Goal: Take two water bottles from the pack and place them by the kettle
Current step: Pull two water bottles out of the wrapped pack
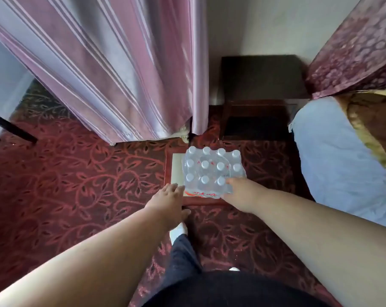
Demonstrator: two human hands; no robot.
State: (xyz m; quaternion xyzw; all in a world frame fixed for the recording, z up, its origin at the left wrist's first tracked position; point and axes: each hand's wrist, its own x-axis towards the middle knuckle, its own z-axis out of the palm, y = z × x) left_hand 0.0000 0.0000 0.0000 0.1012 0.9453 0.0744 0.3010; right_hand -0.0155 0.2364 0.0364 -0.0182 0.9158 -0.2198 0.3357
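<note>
A shrink-wrapped pack of water bottles (212,171) with white caps stands on a low red-edged stand (176,171) on the carpet. My right hand (240,191) is at the pack's near right corner, its fingers in or on the plastic wrap; whether it holds a bottle is hidden. Beside the pack's near left corner is my left hand (168,194), fingers spread, touching or almost touching the wrap. No kettle is in view.
Striped pink curtains (112,69) hang at the left and behind the pack. A dark wooden bedside table (260,85) stands behind it. A bed with white sheet (333,165) and patterned cover lies at the right. Red patterned carpet (76,178) covers the floor.
</note>
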